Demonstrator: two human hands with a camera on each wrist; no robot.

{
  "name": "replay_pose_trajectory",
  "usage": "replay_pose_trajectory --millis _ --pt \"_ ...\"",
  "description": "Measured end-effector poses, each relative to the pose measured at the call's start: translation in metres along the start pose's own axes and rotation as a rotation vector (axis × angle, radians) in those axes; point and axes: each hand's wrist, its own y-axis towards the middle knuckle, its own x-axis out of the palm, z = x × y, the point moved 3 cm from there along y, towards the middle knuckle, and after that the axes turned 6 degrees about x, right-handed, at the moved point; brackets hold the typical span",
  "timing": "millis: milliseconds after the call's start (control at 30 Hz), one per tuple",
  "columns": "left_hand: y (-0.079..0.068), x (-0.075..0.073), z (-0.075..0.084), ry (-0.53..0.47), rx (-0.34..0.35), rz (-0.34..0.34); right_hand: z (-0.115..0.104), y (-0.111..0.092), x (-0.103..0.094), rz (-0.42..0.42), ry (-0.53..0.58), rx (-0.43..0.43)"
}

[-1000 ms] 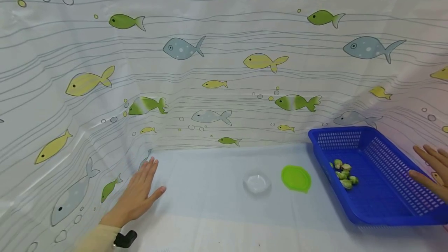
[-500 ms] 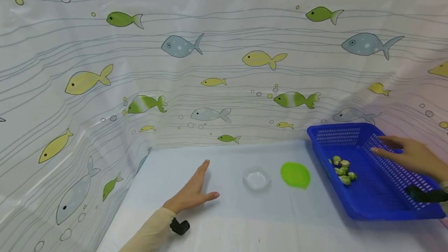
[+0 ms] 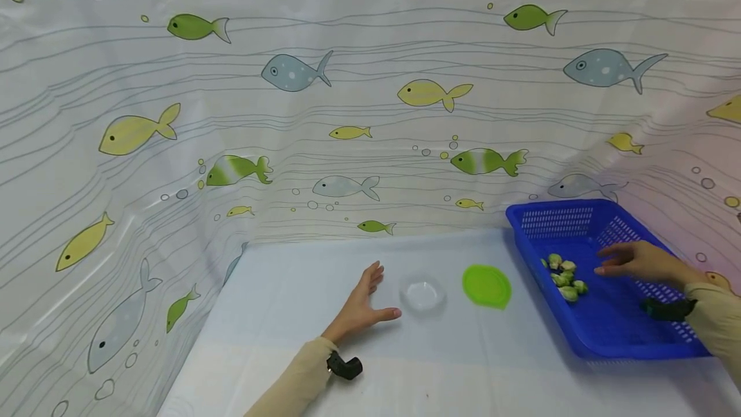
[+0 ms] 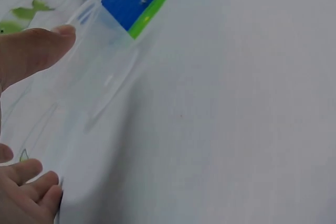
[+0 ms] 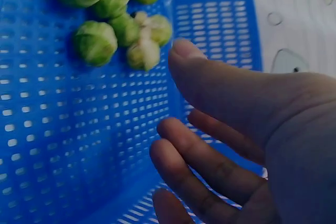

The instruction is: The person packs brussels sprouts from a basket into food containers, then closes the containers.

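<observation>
The blue basket [image 3: 637, 348] at the right holds a small cluster of Brussels sprouts [image 3: 560, 280] along its left side. Left of it on the white table [image 3: 278, 301] lies a flat green disc [image 3: 487, 286], then a clear bowl [image 3: 422, 296] (see-through enough to blur into the cloth). The left hand [image 3: 357, 309], released, spreads thumb from fingers just left of the bowl. The right hand [image 3: 641, 262], likewise released, hovers over the basket, fingers loosely bent, right of the sprouts.
</observation>
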Motion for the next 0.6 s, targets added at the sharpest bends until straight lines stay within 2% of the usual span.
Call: replay_pose_trajectory --millis 233,433,600 --pt "0.009 0.020 0.000 -0.044 0.035 0.021 0.008 0.013 0.014 -0.060 0.075 -0.057" --pt "0.012 0.032 0.003 0.018 0.026 0.035 0.013 0.020 0.026 -0.150 0.133 -0.064" --pt "0.016 0.040 0.005 0.049 0.033 0.071 0.019 0.025 0.029 -0.149 0.114 -0.083"
